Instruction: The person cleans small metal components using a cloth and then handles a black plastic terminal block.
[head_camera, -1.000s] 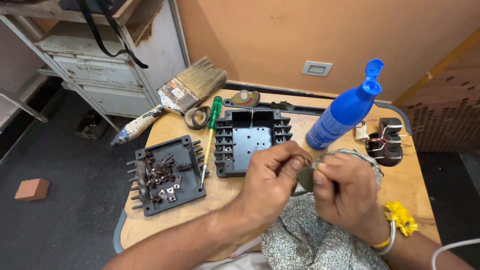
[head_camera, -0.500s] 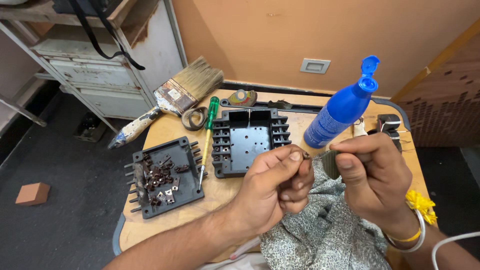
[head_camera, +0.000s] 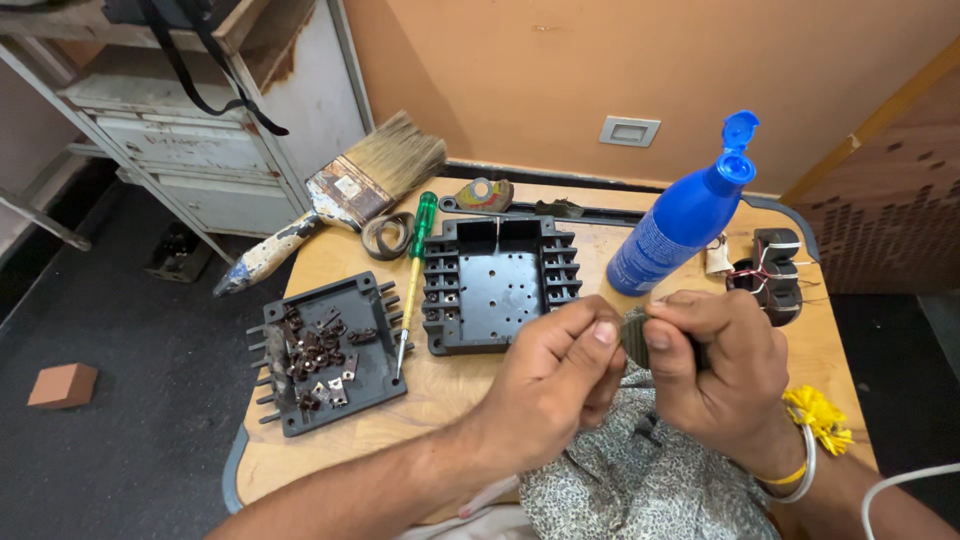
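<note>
Right now I see both hands meeting near the middle of the round wooden table (head_camera: 300, 440), just above a patterned cloth (head_camera: 640, 480) that lies at the near edge. My right hand (head_camera: 720, 375) is closed around a small dark, greyish part (head_camera: 634, 335), thumb pressing on its top; only its left end shows, poking out toward my left hand. My left hand (head_camera: 555, 385) is curled, with thumb and fingers pinched at that exposed end, so the part sits between the 2 hands, touching both. Its long axis seems to run left to right, though most of it is hidden in the right fist, so I cannot be sure. Far of the hands lies 1 open black plastic housing (head_camera: 495, 285), and to its left a second black tray (head_camera: 330, 350) filled with small metal contacts. A green-handled screwdriver (head_camera: 415, 265) lies between the 2, pointing near. At the far right stands a tilted blue bottle (head_camera: 680, 225) with its flip cap open and a pale label band. A worn paintbrush (head_camera: 340, 195) rests at the far left.
</note>
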